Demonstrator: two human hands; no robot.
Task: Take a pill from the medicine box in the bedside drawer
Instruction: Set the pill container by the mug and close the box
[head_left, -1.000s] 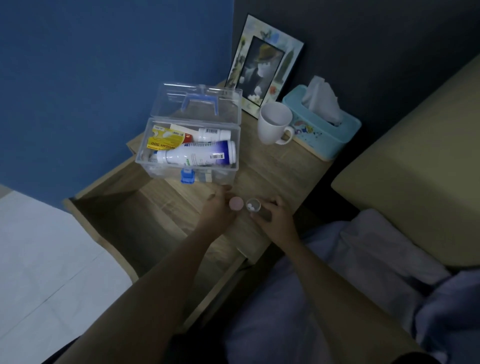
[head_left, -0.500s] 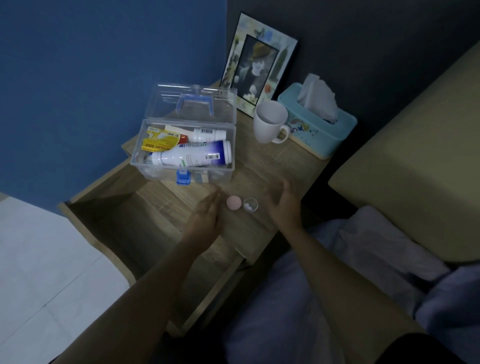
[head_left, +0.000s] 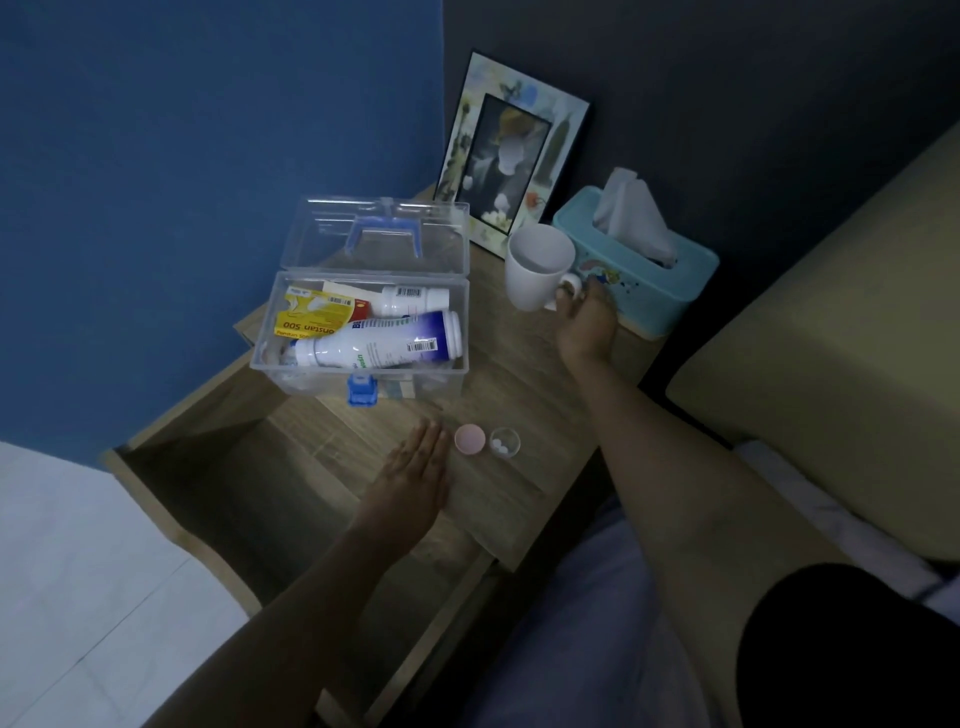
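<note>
Head view: two small white pills (head_left: 501, 445) sit in a tiny clear cup (head_left: 504, 442) on the table (head_left: 524, 374), at five o'clock from the medicine box (head_left: 358, 332). Light, hard, slippery: pinch one with fingertips. Left hand (head_left: 415, 470) lies flat, open; right hand (head_left: 589, 325) closes on the mug (head_left: 540, 267) handle.

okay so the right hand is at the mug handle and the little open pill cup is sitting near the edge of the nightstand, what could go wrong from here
1. The open pill cup, holding two white pills, sits uncapped beside its pink lid, close to the left hand; a brush could spill it.
2. The right hand has fingers at the white mug handle; whether it holds liquid is unclear, so a hasty lift could slosh onto the tissue box.
</note>
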